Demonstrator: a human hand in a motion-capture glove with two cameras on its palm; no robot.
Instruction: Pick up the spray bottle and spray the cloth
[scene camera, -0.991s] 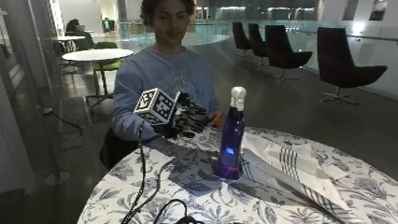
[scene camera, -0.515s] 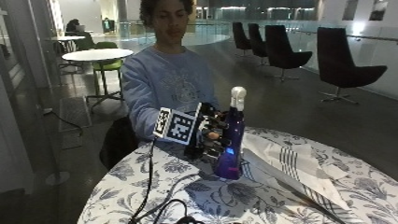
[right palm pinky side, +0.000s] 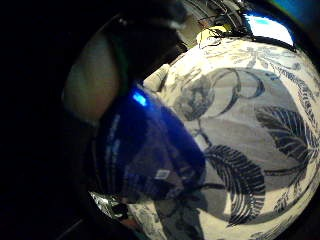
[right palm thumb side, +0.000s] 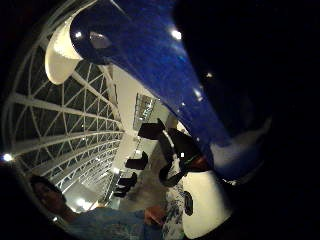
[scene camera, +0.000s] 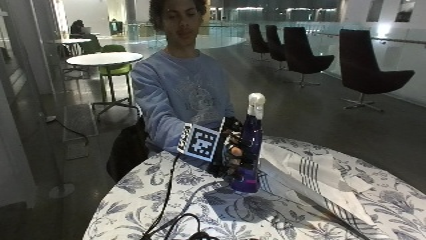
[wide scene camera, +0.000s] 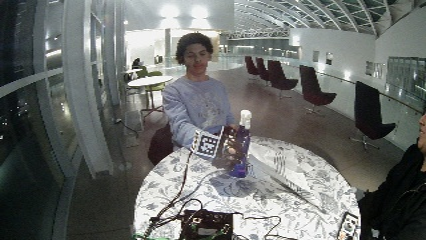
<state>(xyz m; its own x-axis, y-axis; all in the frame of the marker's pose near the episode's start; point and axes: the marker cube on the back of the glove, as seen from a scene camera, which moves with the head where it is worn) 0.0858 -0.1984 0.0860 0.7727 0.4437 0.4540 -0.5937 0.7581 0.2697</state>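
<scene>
A moment before, the gloved right hand (scene camera: 229, 150) was still away from the blue spray bottle (scene camera: 247, 150). Now it had reached the bottle, and its fingers (scene camera: 234, 150) were curled round the bottle's body. The bottle stood upright on the flowered worktop (scene camera: 153, 200), just beside the striped white cloth (scene camera: 313, 175). The grab looked done; lifting and spraying the cloth came next.

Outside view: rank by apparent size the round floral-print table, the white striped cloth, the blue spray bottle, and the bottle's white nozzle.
1. Round floral-print table, largest.
2. White striped cloth lying on it.
3. Blue spray bottle with a white top, upright on the table in the grip of the black-gloved right hand.
4. White nozzle, smallest.
</scene>
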